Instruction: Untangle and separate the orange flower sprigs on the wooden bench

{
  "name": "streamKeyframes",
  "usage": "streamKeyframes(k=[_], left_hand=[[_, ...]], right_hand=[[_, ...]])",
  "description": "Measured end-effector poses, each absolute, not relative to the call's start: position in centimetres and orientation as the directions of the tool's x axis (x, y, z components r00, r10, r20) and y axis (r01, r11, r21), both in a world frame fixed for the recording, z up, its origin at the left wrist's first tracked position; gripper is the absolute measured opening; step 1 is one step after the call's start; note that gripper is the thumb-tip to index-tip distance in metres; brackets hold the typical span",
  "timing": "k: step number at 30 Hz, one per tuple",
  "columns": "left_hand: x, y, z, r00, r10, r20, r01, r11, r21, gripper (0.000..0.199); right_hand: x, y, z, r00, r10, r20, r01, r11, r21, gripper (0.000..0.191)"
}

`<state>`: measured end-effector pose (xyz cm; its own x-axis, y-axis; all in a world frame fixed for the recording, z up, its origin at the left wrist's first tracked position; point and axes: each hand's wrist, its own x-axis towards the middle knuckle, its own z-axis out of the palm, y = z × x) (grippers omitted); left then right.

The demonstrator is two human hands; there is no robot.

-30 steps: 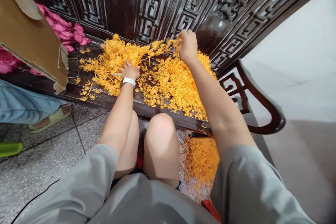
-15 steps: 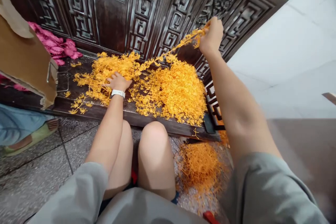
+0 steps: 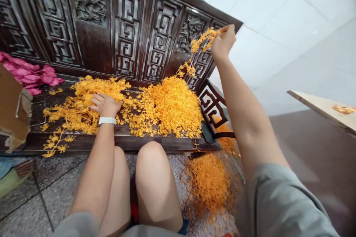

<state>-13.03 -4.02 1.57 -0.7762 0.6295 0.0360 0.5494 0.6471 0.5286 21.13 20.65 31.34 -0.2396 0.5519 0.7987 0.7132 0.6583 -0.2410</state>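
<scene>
Fingers spread, my left hand lies flat on a heap of yellow plastic flower sprigs on the dark wooden bench. High at the right, my right hand is closed around one end of a yellow flower strand, which hangs down toward the pile. Below that strand a taller mound of loose yellow flower pieces covers the bench's right part. The far end of the strand merges with the mound's top, so I cannot tell whether it is joined there.
A carved backrest closes off the bench's far side. Pink flowers and a torn cardboard box are at the left. Orange stems lie heaped on the floor. A person's foot shows at lower left; a board edge juts in at right.
The view has turned right. The strand, stretched taut from the left heap before, now hangs slack and curled from my right hand, its tail over the mound. My left hand still rests on its heap.
</scene>
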Motion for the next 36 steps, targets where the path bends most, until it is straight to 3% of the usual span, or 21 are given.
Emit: streamKeyframes(k=[3,4,8,12,16,20,25,31,33,36], left_hand=[[-9.7,-4.5,4.6,-0.749,0.584,0.314,0.626,0.467,0.625,0.093],[-8.4,-4.4,5.5,-0.713,0.587,0.385,0.66,0.376,0.65,0.08],[-4.5,-3.2,6.7,-0.498,0.694,0.521,0.695,-0.04,0.718,0.046],[-2.9,-1.8,6.0,-0.399,0.744,0.535,0.625,-0.206,0.753,0.048],[-3.3,-1.5,5.7,-0.345,0.798,0.495,0.591,-0.225,0.775,0.055],[-5.0,-1.5,5.5,-0.322,0.839,0.439,0.638,-0.151,0.755,0.027],[-7.8,-1.8,5.3,-0.407,0.823,0.396,0.669,-0.026,0.743,0.011],[-10.8,-2.1,4.5,-0.507,0.781,0.365,0.663,0.083,0.744,0.016],[-11.8,-1.5,3.7,-0.593,0.727,0.348,0.593,0.102,0.799,0.012],[-12.7,-0.2,2.2,-0.65,0.714,0.262,0.379,0.005,0.926,0.033]], right_hand=[[20.1,20.4,30.6,0.033,0.519,0.854,0.756,0.546,-0.361,0.026],[19.5,20.3,30.0,0.044,0.533,0.845,0.742,0.549,-0.385,0.028],[16.7,18.9,25.9,-0.085,0.692,0.717,0.525,0.643,-0.558,0.039],[13.3,14.6,20.1,-0.275,0.812,0.515,0.196,0.571,-0.797,0.043],[9.9,9.3,14.7,-0.414,0.843,0.342,-0.008,0.373,-0.928,0.045],[7.8,7.0,10.9,-0.457,0.856,0.241,-0.035,0.253,-0.967,0.055],[7.3,7.1,8.1,-0.443,0.886,0.134,-0.017,0.141,-0.99,0.066],[8.3,6.1,7.1,-0.515,0.857,0.005,-0.025,-0.009,-1.0,0.066],[9.0,6.0,7.1,-0.528,0.849,-0.021,-0.056,-0.059,-0.997,0.065],[10.1,6.0,6.7,-0.506,0.862,-0.014,-0.125,-0.089,-0.988,0.06]])
